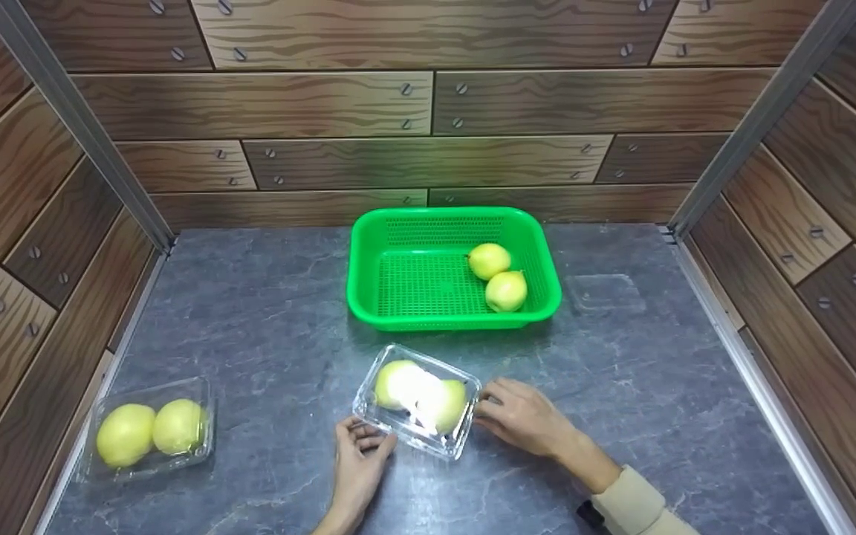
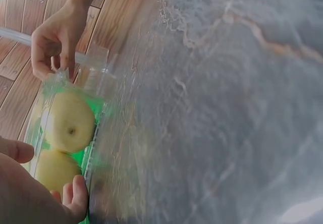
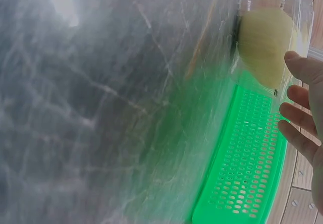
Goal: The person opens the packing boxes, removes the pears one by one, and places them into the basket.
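Central box [image 1: 419, 402] lengthwise, right end nearer

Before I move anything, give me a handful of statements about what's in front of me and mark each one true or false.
1. The green basket holds two yellow fruits. True.
2. The left hand reaches into the green basket. False: the left hand is at the near side of the clear container.
3. Two more fruits are inside the clear container. True.
4. The other fruit-filled container stands right of the basket. False: that second container sits toward the left edge of the table.
5. The right hand is at the clear container's right side. True.
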{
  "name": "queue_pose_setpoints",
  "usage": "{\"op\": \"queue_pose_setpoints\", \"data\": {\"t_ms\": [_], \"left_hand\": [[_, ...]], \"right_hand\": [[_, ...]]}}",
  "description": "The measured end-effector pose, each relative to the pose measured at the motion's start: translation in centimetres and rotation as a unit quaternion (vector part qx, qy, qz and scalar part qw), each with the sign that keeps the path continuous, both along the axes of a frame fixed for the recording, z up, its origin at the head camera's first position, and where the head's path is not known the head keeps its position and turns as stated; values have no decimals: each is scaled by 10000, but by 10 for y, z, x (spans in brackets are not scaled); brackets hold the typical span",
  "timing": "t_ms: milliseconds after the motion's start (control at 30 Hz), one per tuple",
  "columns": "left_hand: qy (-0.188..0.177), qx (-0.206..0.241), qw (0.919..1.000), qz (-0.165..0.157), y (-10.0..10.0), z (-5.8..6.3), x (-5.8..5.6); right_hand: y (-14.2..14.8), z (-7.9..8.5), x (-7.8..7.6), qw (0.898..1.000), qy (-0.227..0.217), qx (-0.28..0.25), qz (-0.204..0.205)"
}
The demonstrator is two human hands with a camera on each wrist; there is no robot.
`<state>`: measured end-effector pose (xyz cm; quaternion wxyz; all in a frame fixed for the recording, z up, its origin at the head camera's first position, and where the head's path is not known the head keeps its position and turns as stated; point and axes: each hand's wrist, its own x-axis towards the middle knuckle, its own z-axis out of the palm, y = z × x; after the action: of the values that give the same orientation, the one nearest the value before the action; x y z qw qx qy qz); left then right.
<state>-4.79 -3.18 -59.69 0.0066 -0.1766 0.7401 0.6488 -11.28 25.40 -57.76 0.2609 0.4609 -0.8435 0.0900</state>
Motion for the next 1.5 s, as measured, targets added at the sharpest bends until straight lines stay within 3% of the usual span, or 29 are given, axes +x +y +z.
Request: {"op": "queue_pose_setpoints", "data": {"t_ms": [533,1067,1333,1500], "left_hand": [[292,731,9969,10,3,-3,-3],[105,1251,9919,-189,4,-3,-4],[-150,2200,9753,-144,6,-3,-9],[-187,2493,9682,-113,8,-1,-9]], "right_hand": [[-4,0,5,9982,503,115,317],[-16,-1,14,9976,538,141,403],[-18,-2,14,9972,578,174,435],[-17,-3,13,9960,683,289,498]]}}
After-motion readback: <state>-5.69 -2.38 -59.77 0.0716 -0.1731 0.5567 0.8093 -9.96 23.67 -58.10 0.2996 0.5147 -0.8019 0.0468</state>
